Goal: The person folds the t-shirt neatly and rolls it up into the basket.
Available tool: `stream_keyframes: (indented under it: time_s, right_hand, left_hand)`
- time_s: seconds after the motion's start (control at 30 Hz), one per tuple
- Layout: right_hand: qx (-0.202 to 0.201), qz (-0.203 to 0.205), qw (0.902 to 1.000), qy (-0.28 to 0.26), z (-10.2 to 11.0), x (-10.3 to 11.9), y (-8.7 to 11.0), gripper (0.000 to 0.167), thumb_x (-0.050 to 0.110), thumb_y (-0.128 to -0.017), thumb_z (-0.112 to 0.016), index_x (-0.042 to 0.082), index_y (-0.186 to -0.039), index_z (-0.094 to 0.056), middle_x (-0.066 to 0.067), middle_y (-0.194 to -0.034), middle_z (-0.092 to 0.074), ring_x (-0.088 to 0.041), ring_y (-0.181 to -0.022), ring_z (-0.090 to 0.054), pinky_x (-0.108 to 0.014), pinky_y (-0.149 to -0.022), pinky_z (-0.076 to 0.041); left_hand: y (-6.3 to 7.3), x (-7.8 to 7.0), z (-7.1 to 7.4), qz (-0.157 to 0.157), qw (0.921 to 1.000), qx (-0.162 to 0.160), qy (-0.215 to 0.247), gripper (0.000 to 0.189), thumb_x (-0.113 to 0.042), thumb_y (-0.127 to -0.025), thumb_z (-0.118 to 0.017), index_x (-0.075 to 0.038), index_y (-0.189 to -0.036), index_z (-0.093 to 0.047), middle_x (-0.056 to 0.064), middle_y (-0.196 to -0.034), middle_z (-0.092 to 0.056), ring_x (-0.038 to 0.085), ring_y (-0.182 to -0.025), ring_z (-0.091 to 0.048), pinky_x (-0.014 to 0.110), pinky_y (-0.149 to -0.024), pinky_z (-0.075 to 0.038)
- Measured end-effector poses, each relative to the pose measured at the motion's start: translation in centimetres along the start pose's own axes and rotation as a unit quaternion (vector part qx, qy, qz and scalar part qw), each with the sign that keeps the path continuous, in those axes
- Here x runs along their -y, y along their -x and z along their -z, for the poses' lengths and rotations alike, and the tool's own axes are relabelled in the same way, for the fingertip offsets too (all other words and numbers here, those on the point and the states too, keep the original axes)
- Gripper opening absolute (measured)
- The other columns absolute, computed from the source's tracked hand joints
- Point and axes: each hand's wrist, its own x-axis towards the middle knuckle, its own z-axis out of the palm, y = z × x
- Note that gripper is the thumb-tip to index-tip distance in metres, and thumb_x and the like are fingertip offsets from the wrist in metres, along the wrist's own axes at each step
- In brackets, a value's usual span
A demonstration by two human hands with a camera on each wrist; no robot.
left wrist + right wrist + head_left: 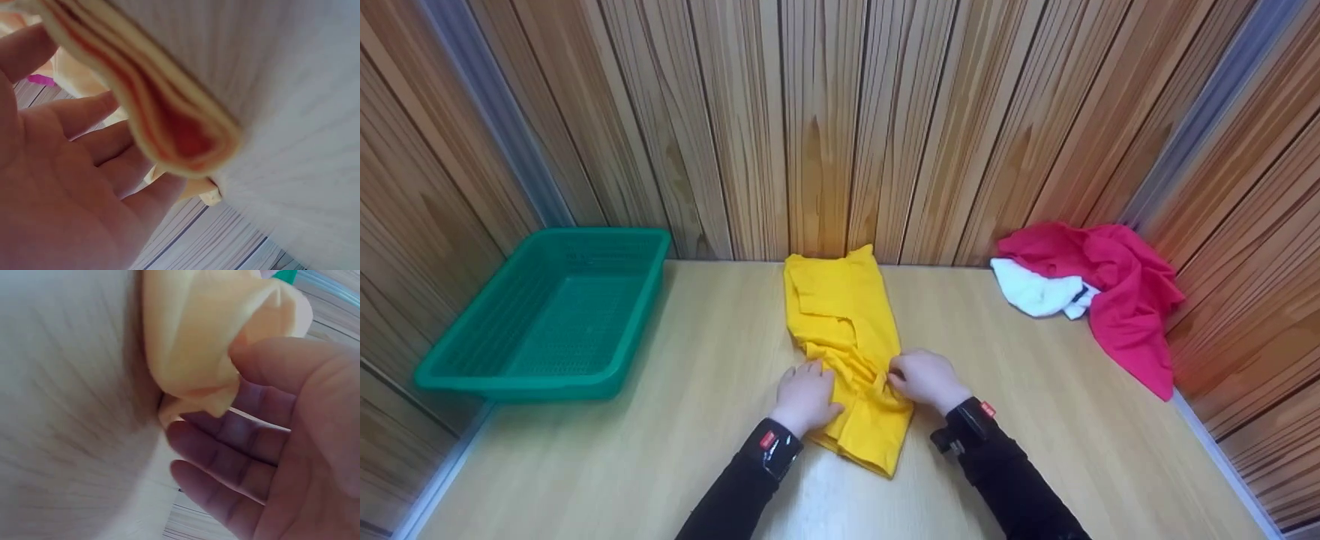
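A yellow shirt (844, 292) lies folded into a long strip, its middle bunched and wrinkled between my two hands. My left hand (804, 396) rests on its left side, fingers fairly straight. In the left wrist view, those fingertips (107, 104) touch the layered folded edge of the shirt (185, 138). At the right edge, my right hand (926, 379) pinches the cloth. The right wrist view shows the thumb (270, 363) against a raised fold of the shirt (191, 337), with the fingers curled beneath it.
On the left stands a green plastic basket (619, 360). A crumpled red cloth (1132, 300) and a white cloth (1035, 289) with a dark mark lie together at the right. Wood-patterned walls (817, 127) enclose the pale wooden tabletop (697, 337) at the back and sides.
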Motion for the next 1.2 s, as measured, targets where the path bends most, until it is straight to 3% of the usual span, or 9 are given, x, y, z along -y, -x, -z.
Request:
stream_keyframes:
  time_s: [0.17, 0.4, 0.57, 0.73, 0.93, 1.2]
  right_hand:
    - [-0.006, -0.021, 0.9997, -0.014, 0.7, 0.1, -0.3, 0.013, 0.025, -0.092, -0.069, 0.012, -0.091, -0.068, -0.001, -0.081, -0.056, -0.02, -0.071, -0.05, -0.036, -0.065, -0.045]
    - [0.014, -0.041, 0.9988, -0.022, 0.9, -0.1, -0.5, 0.019, 0.026, -0.094, -0.067, 0.012, -0.106, -0.069, -0.004, -0.097, -0.06, -0.022, -0.085, -0.055, -0.04, -0.078, -0.049]
    - [0.044, -0.023, 0.9984, -0.025, 0.4, -0.3, -0.1, 0.021, 0.026, -0.094, -0.068, 0.011, -0.109, -0.069, -0.006, -0.099, -0.059, -0.024, -0.087, -0.054, -0.041, -0.08, -0.048]
    - [0.049, 0.006, 0.9985, -0.025, -0.2, -0.6, -0.2, 0.023, 0.022, -0.093, -0.067, 0.008, -0.111, -0.071, -0.012, -0.107, -0.061, -0.029, -0.096, -0.057, -0.046, -0.087, -0.048]
    - [0.076, -0.004, 0.9966, -0.032, -0.2, -0.5, -1.1, 0.031, 0.022, -0.095, -0.066, 0.008, -0.122, -0.069, -0.012, -0.116, -0.06, -0.029, -0.103, -0.057, -0.046, -0.093, -0.046]
    - [0.08, 0.004, 0.9964, -0.027, -0.7, -0.6, -2.5, 0.037, 0.019, -0.095, -0.065, 0.006, -0.13, -0.064, -0.018, -0.126, -0.057, -0.035, -0.114, -0.054, -0.048, -0.1, -0.042]
  left_hand:
    - [0.7, 0.3, 0.3, -0.028, 0.9992, -0.027, -0.006, 0.043, -0.041, -0.089, -0.069, -0.002, -0.108, -0.068, 0.018, -0.126, -0.061, 0.035, -0.118, -0.055, 0.051, -0.104, -0.037]
    - [1.3, 0.7, 0.2, -0.052, 0.9969, -0.055, -0.021, 0.038, -0.038, -0.087, -0.072, -0.003, -0.101, -0.068, 0.014, -0.111, -0.064, 0.031, -0.106, -0.06, 0.046, -0.099, -0.041]
    - [1.7, 1.0, 0.2, -0.058, 0.9961, -0.059, -0.031, 0.035, -0.037, -0.085, -0.074, -0.004, -0.096, -0.067, 0.013, -0.104, -0.065, 0.03, -0.099, -0.061, 0.043, -0.092, -0.044]
    - [2.2, 1.0, 0.4, -0.044, 0.9975, -0.049, -0.023, 0.033, -0.034, -0.084, -0.076, -0.004, -0.093, -0.066, 0.013, -0.102, -0.063, 0.032, -0.095, -0.061, 0.044, -0.088, -0.046]
    - [2.7, 0.4, 0.3, -0.019, 0.998, -0.05, -0.034, 0.035, -0.034, -0.081, -0.077, -0.004, -0.092, -0.065, 0.013, -0.097, -0.061, 0.031, -0.091, -0.06, 0.043, -0.082, -0.047]
    - [2.9, -0.1, 0.0, 0.02, 0.9973, -0.041, -0.058, 0.048, -0.038, -0.084, -0.074, 0.001, -0.111, -0.066, 0.018, -0.112, -0.062, 0.032, -0.102, -0.059, 0.045, -0.088, -0.044]
